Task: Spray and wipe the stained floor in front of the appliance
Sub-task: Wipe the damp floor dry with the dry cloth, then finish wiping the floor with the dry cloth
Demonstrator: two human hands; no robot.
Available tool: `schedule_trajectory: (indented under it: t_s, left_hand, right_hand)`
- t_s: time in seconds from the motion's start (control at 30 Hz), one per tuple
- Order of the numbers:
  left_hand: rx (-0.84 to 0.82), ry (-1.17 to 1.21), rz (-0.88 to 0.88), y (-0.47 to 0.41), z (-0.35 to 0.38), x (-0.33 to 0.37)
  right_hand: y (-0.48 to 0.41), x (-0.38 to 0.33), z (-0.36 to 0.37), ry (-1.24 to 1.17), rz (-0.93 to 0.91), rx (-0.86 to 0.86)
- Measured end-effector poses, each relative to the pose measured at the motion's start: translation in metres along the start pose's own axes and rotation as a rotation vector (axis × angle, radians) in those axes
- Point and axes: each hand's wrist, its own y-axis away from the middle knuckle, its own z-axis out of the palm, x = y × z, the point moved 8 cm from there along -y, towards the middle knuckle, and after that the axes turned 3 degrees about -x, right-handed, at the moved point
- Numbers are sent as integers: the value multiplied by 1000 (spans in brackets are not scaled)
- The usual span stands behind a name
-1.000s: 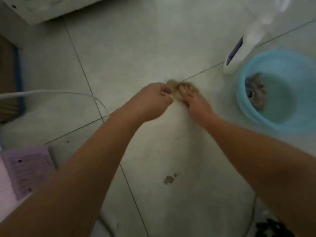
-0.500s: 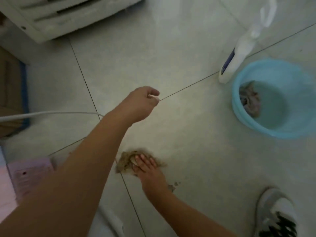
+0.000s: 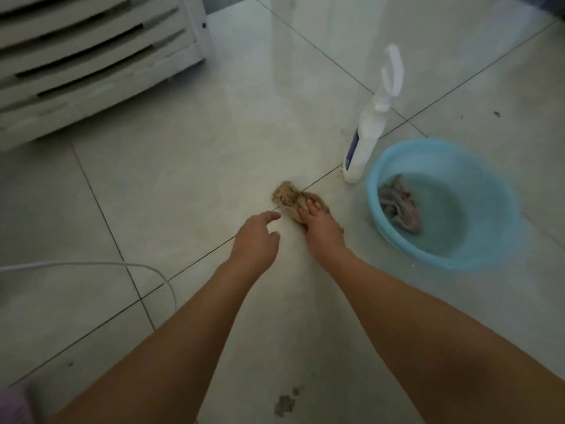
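A crumpled tan rag (image 3: 289, 194) lies on the pale tiled floor (image 3: 189, 185), across a grout line. My right hand (image 3: 319, 226) presses down on its near part with the fingers laid over it. Just left of the rag, my left hand (image 3: 256, 240) hovers with loosely curled fingers and holds nothing. A white spray bottle (image 3: 365, 142) stands upright to the right of the rag. The white louvred appliance (image 3: 91, 62) fills the far left. A dark stain (image 3: 286, 403) marks the tile near me, between my forearms.
A light blue basin (image 3: 489, 240) with water and a soaked grey cloth (image 3: 400, 209) sits right of the bottle. A white cable (image 3: 91, 264) curves over the floor at the left. Something pink (image 3: 15, 402) shows at the bottom left corner.
My right hand slid the rag away from me, from beside the near stain up to the grout line by the bottle. My left hand loosened from a fist and dropped beside the rag.
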Motion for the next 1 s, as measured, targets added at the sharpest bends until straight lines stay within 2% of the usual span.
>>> schedule_trajectory:
  t_s: [0.1,0.2,0.27,0.4,0.53,0.67,0.77,0.9,1.0]
  left_hand:
    - [-19,-215,133,-32,37,8]
    - [-94,-346,267,-27,84,10]
    - [-159,-425,279,-4,114,8]
    - [-169,-431,250,43,148,15]
    - [-353,-405,243,77,179,31]
    - [-452,-313,341,81,202,70]
    - [-537,-219,435,84,231,118]
    - [-668,-4,500,104,272,199]
    - [-688,75,498,105,293,241]
  right_hand:
    - [33,7,7,-80,-23,58]
    - [95,21,22,-126,-19,88]
    - [131,28,31,-127,11,78]
    - [182,45,40,-156,100,81]
    - [236,72,39,-282,198,95]
    - [247,126,-4,-373,472,346]
    - [256,169,-44,-574,697,553]
    - [287,214,-116,-441,929,760]
    - [302,239,-152,-418,955,902]
